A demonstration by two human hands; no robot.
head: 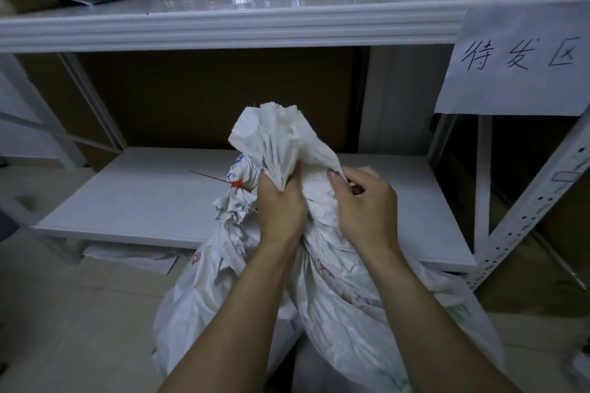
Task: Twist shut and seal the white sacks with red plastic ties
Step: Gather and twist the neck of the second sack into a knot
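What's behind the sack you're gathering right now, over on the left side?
Behind the held sack stands a second sack, its neck already cinched with a red tie. The left hand and the held sack cover most of it, and its contents are hidden.

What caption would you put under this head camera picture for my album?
Both hands, left and right, gather the crumpled white woven sack's neck; beside it, another white sack wears a red plastic tie.

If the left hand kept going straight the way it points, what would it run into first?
Most likely the bunched neck of the white sack that the left hand already grips; beyond it, the brown board behind the shelf, though depth is unclear.
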